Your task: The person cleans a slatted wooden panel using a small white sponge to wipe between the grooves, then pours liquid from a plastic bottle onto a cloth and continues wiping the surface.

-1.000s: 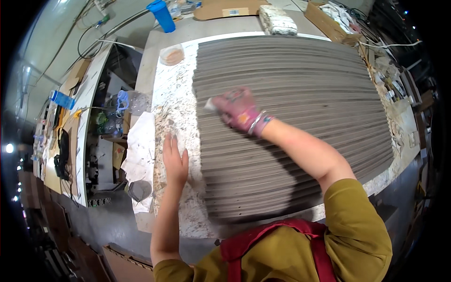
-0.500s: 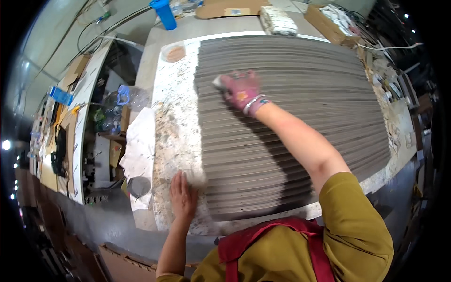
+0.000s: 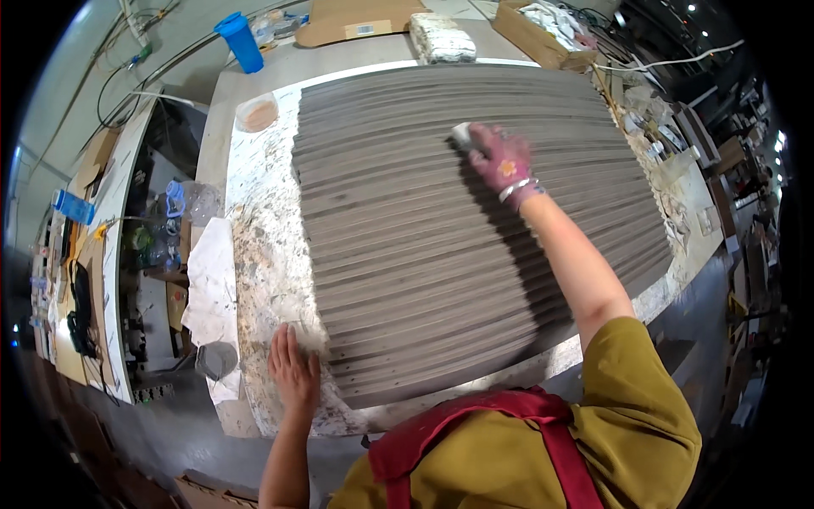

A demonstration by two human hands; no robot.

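Right hand: gloved, gripping small pale pad over ribbed panel; glove probably spares the skin.
Left hand: bare, fingers stretched out at speckled board, likely for support while leaning.
Panel spot: lying on the board, on bench; board probably keeps bench clean.
Panel look: grey-brown, long side-to-side ridges, darker streaks, uneven left edge.

blue cup near brown cardboard and white-filled open box
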